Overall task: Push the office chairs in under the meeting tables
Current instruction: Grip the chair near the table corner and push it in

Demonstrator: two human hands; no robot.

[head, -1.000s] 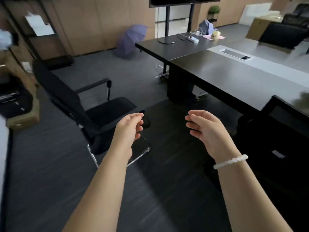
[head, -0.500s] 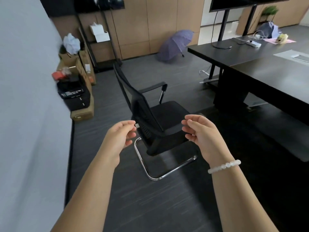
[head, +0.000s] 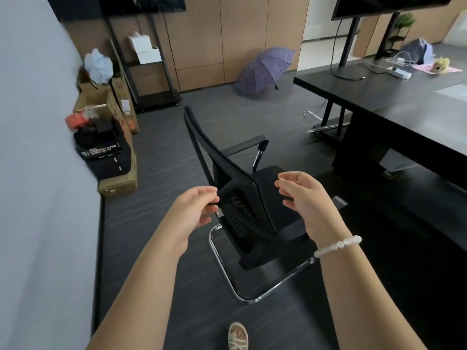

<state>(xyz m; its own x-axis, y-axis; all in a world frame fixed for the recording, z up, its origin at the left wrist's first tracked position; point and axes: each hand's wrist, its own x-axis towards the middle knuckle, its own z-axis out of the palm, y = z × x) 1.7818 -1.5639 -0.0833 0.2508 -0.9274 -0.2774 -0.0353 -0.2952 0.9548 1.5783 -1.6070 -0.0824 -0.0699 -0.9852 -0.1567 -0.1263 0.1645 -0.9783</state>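
A black mesh-back office chair (head: 227, 173) with a chrome sled base stands out on the dark floor, well left of the dark meeting table (head: 404, 114), its seat turned toward the table. My left hand (head: 194, 210) hovers at the left edge of the backrest, fingers curled and apart, holding nothing. My right hand (head: 303, 198), with a white bead bracelet on the wrist, hovers in front of the backrest's right side, fingers also apart. I cannot tell whether either hand touches the chair.
Cardboard boxes and a black bag (head: 106, 157) line the grey wall at left. A black shelf rack (head: 149, 72) stands against the wood panels. A purple umbrella (head: 265, 69) lies open on the floor. A screen stand (head: 348, 46) sits on the table. My shoe (head: 237, 337) shows below.
The view has turned left from the table onto the chair and come closer. Both hands have moved up to the sides of the backrest.
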